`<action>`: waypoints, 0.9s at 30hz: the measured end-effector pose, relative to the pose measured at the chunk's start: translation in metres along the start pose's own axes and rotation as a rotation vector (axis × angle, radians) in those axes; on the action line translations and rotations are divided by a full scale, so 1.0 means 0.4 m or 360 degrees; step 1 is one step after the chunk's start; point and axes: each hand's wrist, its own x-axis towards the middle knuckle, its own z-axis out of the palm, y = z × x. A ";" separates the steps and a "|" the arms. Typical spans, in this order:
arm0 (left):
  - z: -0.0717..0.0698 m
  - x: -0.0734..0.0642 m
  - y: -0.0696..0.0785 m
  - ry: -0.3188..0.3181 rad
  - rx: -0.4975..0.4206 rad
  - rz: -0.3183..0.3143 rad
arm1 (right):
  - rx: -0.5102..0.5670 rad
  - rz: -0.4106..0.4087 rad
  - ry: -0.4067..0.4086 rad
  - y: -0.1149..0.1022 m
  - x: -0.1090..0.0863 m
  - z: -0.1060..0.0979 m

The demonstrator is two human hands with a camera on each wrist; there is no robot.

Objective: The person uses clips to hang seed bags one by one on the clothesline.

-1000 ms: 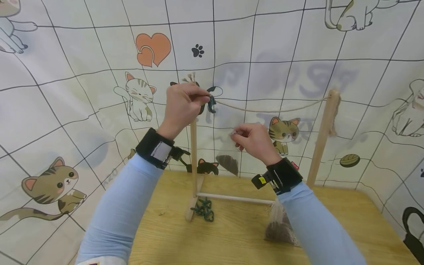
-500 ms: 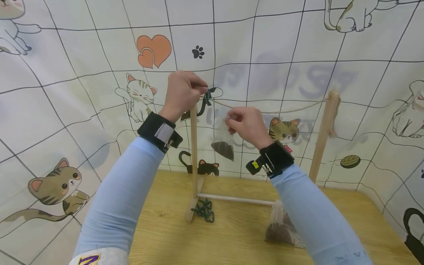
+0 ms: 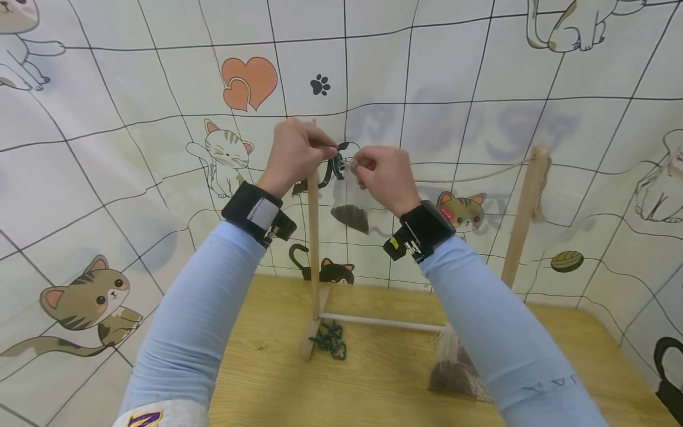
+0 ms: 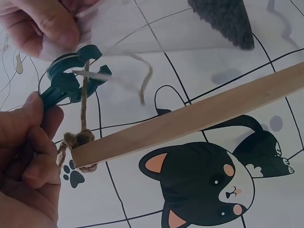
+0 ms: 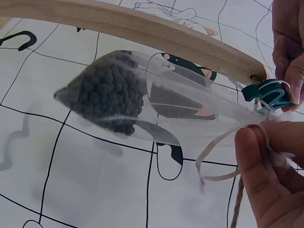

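Observation:
Near the top of the left wooden post [image 4: 190,114], my left hand [image 3: 297,155] pinches the handles of a green plastic clip [image 4: 66,83]. The clip's curved jaws are spread around the rope [image 4: 84,107] close to its knot. My right hand [image 3: 388,177] pinches the gathered top of a sheer mesh bag [image 5: 99,92] with small dark round pellets in its bottom. The bag hangs below the fingers, its mouth right beside the clip. A pale drawstring [image 5: 209,164] loops loose from the bag's top.
Several more green clips [image 3: 329,341] lie in a heap by the frame's left foot [image 3: 306,347]. A clear bag of dark contents [image 3: 453,373] sits on the wooden table [image 3: 373,385], partly behind my right sleeve. A crossbar [image 3: 381,322] runs toward the right post [image 3: 525,219].
My right hand has moved up and left, bringing the mesh bag beside the clip. My left hand rose slightly with the clip, staying near the post's top.

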 end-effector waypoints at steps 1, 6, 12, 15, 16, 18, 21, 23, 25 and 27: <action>0.000 0.000 0.000 -0.0006 -0.0004 -0.0005 | -0.0004 -0.0004 0.0004 -0.003 0.004 0.000; 0.006 -0.001 -0.003 -0.0023 -0.0032 -0.0045 | 0.0055 -0.0002 0.0028 -0.015 0.011 0.004; 0.011 -0.003 -0.003 -0.0026 -0.0010 -0.0058 | 0.0180 0.0078 0.0036 -0.017 0.012 0.010; 0.011 -0.006 0.000 -0.0061 0.0012 -0.0065 | 0.0218 0.0133 0.0020 -0.017 0.011 0.010; 0.011 -0.006 0.000 -0.0078 0.0020 -0.0070 | 0.0226 0.0147 0.0012 -0.018 0.010 0.009; 0.010 -0.007 0.001 -0.0116 0.0039 -0.0081 | 0.0230 0.0173 -0.0007 -0.017 0.009 0.009; 0.007 -0.008 0.003 -0.0192 0.0091 -0.0083 | 0.0225 0.0200 -0.0028 -0.017 0.008 0.006; 0.005 -0.010 0.006 -0.0250 0.0128 -0.0064 | 0.0211 0.0213 -0.0041 -0.015 0.008 0.004; 0.001 -0.011 0.010 -0.0298 0.0179 -0.0032 | 0.0209 0.0219 -0.0055 -0.014 0.007 0.002; -0.002 -0.013 0.013 -0.0342 0.0222 -0.0011 | 0.0192 0.0226 -0.0081 -0.012 0.006 0.000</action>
